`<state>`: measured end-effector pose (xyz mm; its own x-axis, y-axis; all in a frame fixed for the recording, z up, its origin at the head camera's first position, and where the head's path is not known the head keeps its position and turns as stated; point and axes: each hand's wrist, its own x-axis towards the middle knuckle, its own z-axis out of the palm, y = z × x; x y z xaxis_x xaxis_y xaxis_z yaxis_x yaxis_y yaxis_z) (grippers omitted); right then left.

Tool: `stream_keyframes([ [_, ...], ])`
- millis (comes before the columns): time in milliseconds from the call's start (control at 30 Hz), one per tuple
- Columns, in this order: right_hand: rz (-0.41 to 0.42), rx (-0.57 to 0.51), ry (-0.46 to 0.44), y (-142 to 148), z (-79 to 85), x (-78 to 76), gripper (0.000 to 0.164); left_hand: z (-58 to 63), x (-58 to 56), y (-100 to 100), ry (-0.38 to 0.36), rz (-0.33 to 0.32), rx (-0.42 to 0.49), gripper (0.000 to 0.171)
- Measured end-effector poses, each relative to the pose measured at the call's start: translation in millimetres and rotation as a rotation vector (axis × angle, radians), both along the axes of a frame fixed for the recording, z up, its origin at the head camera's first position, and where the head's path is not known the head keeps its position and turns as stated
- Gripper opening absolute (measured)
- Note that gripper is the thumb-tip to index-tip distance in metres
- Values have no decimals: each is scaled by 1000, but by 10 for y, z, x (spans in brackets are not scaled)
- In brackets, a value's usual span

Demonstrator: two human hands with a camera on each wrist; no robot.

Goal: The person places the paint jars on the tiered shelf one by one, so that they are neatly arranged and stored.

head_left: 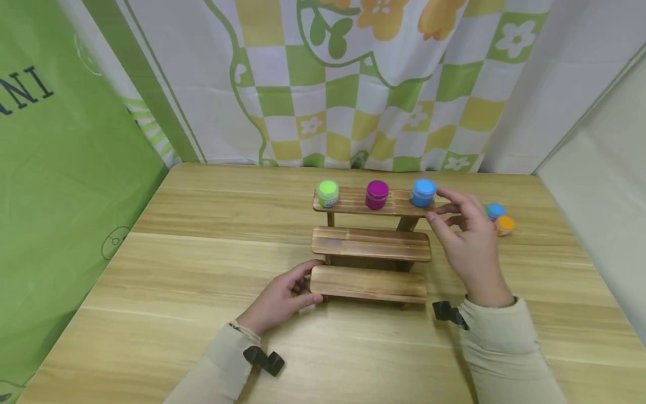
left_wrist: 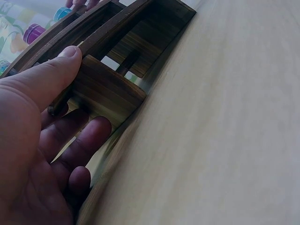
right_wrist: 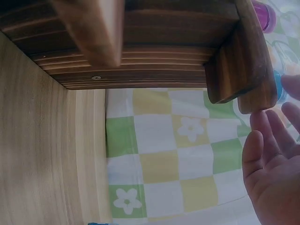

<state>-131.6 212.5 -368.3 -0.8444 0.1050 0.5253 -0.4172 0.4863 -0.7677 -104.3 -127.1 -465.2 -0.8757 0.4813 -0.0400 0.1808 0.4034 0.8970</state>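
Note:
A three-tier wooden display stand [head_left: 370, 242] stands on the table. Its top shelf carries a green jar [head_left: 328, 193], a purple jar [head_left: 377, 194] and a blue jar [head_left: 423, 193], spaced apart. My left hand [head_left: 282, 294] grips the left end of the lowest shelf; in the left wrist view its thumb [left_wrist: 51, 70] lies along the shelf edge and the other fingers curl underneath. At the top shelf's right end, my right hand [head_left: 469, 241] has its thumb at the front corner and its index finger at the back, right beside the blue jar. Its lower fingertips meet the shelf end in the right wrist view.
Behind the right hand, another blue-lidded jar [head_left: 495, 210] and an orange-lidded jar [head_left: 506, 225] stand on the wooden table [head_left: 202, 269], partly covered by the hand. A checkered curtain [head_left: 363, 112] hangs along the far edge, with a green cloth [head_left: 65, 196] at the left.

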Motion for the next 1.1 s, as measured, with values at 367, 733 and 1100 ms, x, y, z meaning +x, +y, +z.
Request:
stream_keyframes([
  [367, 23, -10, -12, 2, 9, 2, 42, 6, 5, 3, 10, 3, -10, 66],
  [733, -42, 18, -34, 96, 21, 3, 36, 15, 6, 5, 15, 14, -26, 67],
  [1100, -83, -29, -59, 220, 33, -5, 32, 15, 7, 6, 9, 8, -24, 66],
])
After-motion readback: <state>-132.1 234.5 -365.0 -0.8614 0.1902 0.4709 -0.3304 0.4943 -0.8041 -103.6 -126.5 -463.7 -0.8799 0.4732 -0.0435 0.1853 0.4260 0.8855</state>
